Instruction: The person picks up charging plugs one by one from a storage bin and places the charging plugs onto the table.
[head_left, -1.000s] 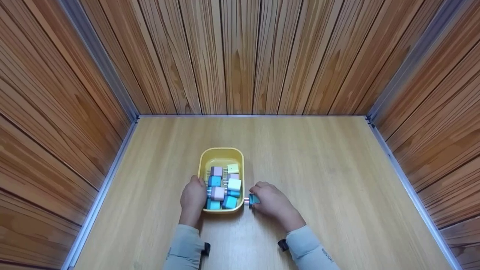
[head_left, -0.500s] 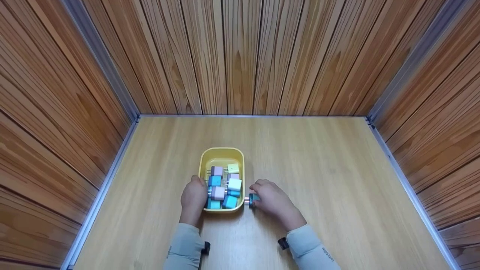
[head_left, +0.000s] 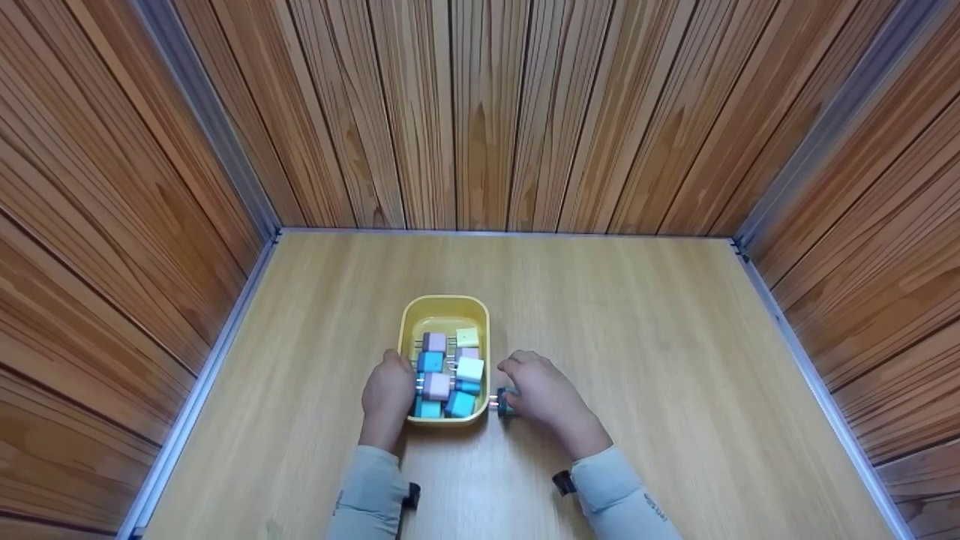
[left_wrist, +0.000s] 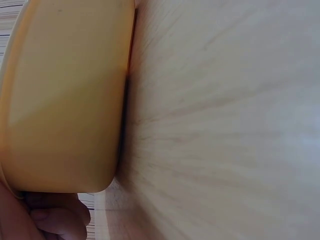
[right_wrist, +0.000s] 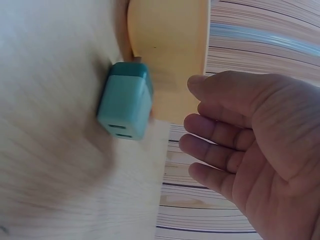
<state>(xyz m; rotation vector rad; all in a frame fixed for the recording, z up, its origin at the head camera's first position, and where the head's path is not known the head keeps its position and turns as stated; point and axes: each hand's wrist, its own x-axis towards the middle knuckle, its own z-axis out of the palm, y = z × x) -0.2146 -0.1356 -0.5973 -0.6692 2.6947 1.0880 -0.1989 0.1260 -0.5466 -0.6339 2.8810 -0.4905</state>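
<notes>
A yellow plastic tub (head_left: 442,301) stands on the table, holding several plug-in USB chargers (head_left: 436,386) in teal, blue, lilac, white and pale yellow. My left hand (head_left: 388,394) grips its left side; curled fingers (left_wrist: 62,217) show beyond the tub's corner, under the rim, in the left wrist view. Outside the right wall lies a teal charger (right_wrist: 127,102), its prongs toward the tub and two ports facing away. Close over this charger is my right hand (head_left: 544,394), fingers loosely bent and apart from it in the right wrist view.
The wooden table (head_left: 637,315) is bounded by metal rails (head_left: 510,233) and wood-panelled walls (head_left: 480,112) at the back and both sides. Dark straps (head_left: 564,484) sit at both sleeve cuffs.
My right hand has shifted slightly up and away, while the teal charger stays beside the tub. My left hand and the tub have hardly moved.
</notes>
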